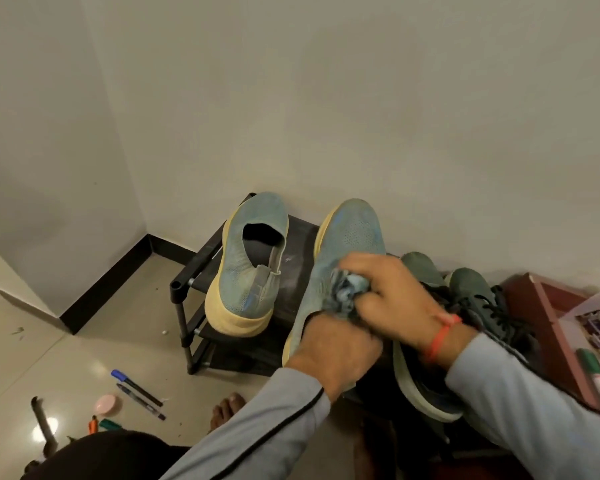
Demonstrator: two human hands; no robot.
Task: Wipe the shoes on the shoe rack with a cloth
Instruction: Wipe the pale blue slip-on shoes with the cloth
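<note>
Head view is showing a crumpled blue-grey cloth [347, 292] being pressed onto the knit upper of a teal slip-on shoe [343, 251] with a pale yellow sole. The right hand [392, 292] is clenching the cloth, a red thread band [442, 336] sitting on its wrist. The left hand [329, 348] is gripping the near, heel end of this shoe, tilting it toe-up toward the far wall. Its matching shoe [248, 268] is resting to the left on the top shelf of the black shoe rack [184, 289], heel overhanging the near edge. Dark green lace-up sneakers [471, 292] are lying to the right, partly behind the right wrist. Two markers [137, 389] and a pink round lid [107, 405] are lying on the tiled floor [66, 358] at near left.
</note>
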